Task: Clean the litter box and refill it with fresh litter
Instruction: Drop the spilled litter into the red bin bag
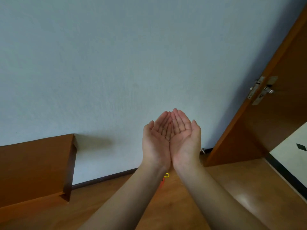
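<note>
My left hand (pixel 156 140) and my right hand (pixel 185 138) are raised in front of me, palms up, side by side with their inner edges touching. The fingers are nearly straight and slightly cupped, and nothing lies in either palm. Both forearms reach up from the bottom of the view. No litter box, scoop or litter bag is in view.
A pale blue wall (pixel 116 63) fills most of the view. A brown wooden piece of furniture (pixel 36 166) stands at the left on the wooden floor (pixel 216 180). An open wooden door (pixel 274 113) with a metal latch (pixel 262 90) is at the right. A small orange and yellow object (pixel 164 179) shows behind my left wrist.
</note>
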The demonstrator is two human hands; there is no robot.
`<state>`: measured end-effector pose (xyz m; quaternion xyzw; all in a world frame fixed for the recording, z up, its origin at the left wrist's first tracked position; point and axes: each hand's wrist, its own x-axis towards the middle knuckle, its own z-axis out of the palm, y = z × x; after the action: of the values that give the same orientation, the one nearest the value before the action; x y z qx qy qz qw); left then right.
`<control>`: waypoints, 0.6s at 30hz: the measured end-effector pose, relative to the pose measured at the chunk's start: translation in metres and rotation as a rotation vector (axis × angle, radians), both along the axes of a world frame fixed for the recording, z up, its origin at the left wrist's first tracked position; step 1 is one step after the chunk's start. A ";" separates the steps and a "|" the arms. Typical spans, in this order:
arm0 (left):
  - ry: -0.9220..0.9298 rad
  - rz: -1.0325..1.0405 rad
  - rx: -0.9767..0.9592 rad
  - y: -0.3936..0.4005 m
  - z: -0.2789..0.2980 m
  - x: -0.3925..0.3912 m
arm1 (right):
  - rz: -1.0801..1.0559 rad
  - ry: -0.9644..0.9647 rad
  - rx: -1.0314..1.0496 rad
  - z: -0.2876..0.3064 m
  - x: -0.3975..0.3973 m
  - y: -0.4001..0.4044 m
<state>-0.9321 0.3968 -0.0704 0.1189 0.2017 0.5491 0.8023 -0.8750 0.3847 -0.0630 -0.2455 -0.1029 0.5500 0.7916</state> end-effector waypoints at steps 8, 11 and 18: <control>0.046 0.094 -0.046 0.054 -0.020 0.031 | 0.087 0.013 -0.039 -0.023 0.032 0.058; 0.066 0.141 -0.083 0.084 -0.032 0.056 | 0.125 0.020 -0.065 -0.039 0.056 0.090; 0.085 0.326 -0.150 0.156 -0.047 0.126 | 0.268 0.061 -0.069 -0.063 0.122 0.179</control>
<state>-0.8062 0.5533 -0.1178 0.0477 0.2922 0.6498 0.7001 -0.7527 0.5634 -0.1263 -0.2396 -0.0915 0.6612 0.7050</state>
